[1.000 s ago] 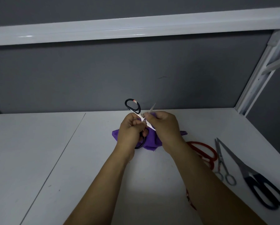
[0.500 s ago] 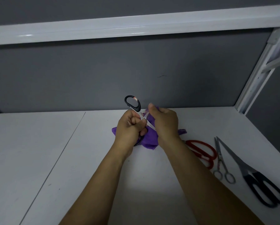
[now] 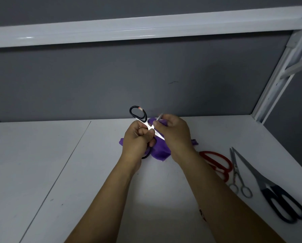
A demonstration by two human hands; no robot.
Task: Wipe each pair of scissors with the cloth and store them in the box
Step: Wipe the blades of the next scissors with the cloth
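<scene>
Scissors [image 3: 143,119], black-handled, blades apart above table [image 3: 41,163], lower handle gripped in curled left hand [image 3: 138,142], one blade pinched through purple cloth [image 3: 161,151] by right hand [image 3: 176,135]; lying well right on the table, dark pair [image 3: 269,190], red pair [image 3: 225,175], small steel pair [image 3: 236,170].

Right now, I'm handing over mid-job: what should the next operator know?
Left hand grips the black scissors, blades open, above the table. Right hand pinches the cloth round one blade, mid-wipe.
Red scissors, small scissors and large scissors lie on the table at right.
Done: nothing stored that I can see; no box in view.
To do: finish this pair, wipe the other three, box all four.
</scene>
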